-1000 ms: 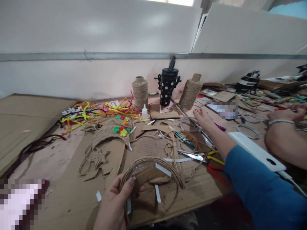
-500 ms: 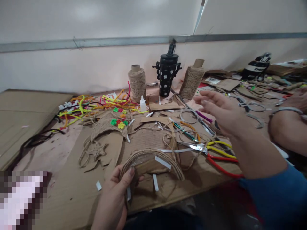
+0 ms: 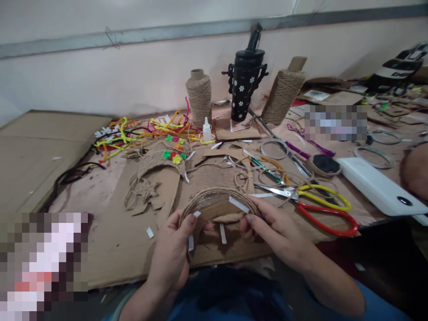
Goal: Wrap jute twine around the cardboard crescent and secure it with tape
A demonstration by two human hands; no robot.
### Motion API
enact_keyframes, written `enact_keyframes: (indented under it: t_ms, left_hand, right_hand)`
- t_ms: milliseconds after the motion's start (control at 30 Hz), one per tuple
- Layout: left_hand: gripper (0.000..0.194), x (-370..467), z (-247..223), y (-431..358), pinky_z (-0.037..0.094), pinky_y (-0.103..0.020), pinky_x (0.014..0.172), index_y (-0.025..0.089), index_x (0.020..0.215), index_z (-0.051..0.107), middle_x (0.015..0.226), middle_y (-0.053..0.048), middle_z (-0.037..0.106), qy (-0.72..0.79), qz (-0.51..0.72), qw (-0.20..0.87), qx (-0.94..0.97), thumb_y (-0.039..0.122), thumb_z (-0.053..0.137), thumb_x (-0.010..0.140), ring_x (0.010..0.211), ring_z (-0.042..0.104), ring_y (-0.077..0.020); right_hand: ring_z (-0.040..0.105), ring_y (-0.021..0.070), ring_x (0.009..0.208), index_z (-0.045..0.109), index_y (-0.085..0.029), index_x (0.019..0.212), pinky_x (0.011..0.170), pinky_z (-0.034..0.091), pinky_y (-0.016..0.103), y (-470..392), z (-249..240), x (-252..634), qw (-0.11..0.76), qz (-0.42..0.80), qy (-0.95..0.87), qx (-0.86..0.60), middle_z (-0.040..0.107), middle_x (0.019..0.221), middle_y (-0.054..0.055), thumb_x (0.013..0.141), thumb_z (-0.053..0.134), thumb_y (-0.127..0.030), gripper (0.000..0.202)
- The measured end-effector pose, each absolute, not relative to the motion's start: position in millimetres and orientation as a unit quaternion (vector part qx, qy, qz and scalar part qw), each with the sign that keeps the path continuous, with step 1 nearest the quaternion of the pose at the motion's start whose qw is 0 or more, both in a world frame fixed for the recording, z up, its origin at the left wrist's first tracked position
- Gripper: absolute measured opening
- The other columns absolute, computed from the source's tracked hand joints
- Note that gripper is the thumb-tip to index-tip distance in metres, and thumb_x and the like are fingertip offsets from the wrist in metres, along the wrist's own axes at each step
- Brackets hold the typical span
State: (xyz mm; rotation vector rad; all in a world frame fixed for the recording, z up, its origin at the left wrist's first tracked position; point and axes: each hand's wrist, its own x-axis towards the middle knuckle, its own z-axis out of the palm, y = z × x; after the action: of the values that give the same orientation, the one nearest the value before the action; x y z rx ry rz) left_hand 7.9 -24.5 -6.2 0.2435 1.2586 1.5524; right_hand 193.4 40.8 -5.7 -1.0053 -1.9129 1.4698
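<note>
Between my two hands is a curved cardboard arch (image 3: 214, 206) with twine laid along its outer edge and white strips stuck on it. My left hand (image 3: 175, 240) is closed on its left end, thumb on top. My right hand (image 3: 272, 229) pinches the right end, fingers tucked underneath. Beyond it, a twine-covered arch with colourful little flowers (image 3: 157, 158) lies next to a twine star (image 3: 147, 191). Scissors (image 3: 301, 194) with yellow and red handles lie open just past my right hand. A small white glue bottle (image 3: 207, 132) stands further back.
Two twine spools (image 3: 199, 100) and a black flowered tumbler (image 3: 245, 84) stand along the wall. Bright pipe cleaners (image 3: 133, 133) lie in a heap at left. A white power bank (image 3: 381, 185) rests at right, near another person's arm (image 3: 414, 167).
My right hand has come down from above the table's right side and taken hold of the arch's right end. My left hand keeps its grip. The view has shifted, showing the power bank.
</note>
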Motion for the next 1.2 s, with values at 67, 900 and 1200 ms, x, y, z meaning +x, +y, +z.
enact_keyframes:
  t_ms: [67,900,1200]
  left_hand:
    - [0.038,7.5,-7.0,-25.8,0.057,-0.02,0.056,0.017,0.082,0.07,0.08,-0.001,0.075,0.526,0.648,0.544,0.087,0.036,0.085,0.052,0.06,0.068,-0.0126]
    - [0.019,7.2,-15.5,-27.8,0.052,-0.023,0.063,0.016,0.073,0.068,0.066,0.0,0.069,0.572,0.595,0.528,0.201,0.03,0.077,0.065,0.061,0.065,-0.0128]
    - [0.025,6.6,-16.4,-28.6,0.044,-0.017,0.047,0.016,0.067,0.065,0.056,0.001,0.066,0.562,0.587,0.54,0.218,0.035,0.079,0.062,0.049,0.057,-0.009]
  right_hand:
    - [0.059,0.0114,0.061,0.052,-0.019,0.119,0.055,0.047,0.022,40.9,-8.5,192.5,0.258,0.579,-0.68,-0.368,0.062,0.072,0.0,0.092,0.041,-0.03,0.031]
    - [0.055,0.0136,0.065,0.062,-0.021,0.084,0.057,0.041,0.023,58.9,5.6,179.4,0.238,0.454,-0.757,-0.405,0.061,0.07,-0.001,0.084,0.048,-0.03,0.016]
    - [0.056,0.0156,0.065,0.062,-0.021,0.08,0.058,0.043,0.025,56.4,3.5,182.6,0.249,0.448,-0.763,-0.394,0.062,0.068,0.001,0.084,0.051,-0.038,0.021]
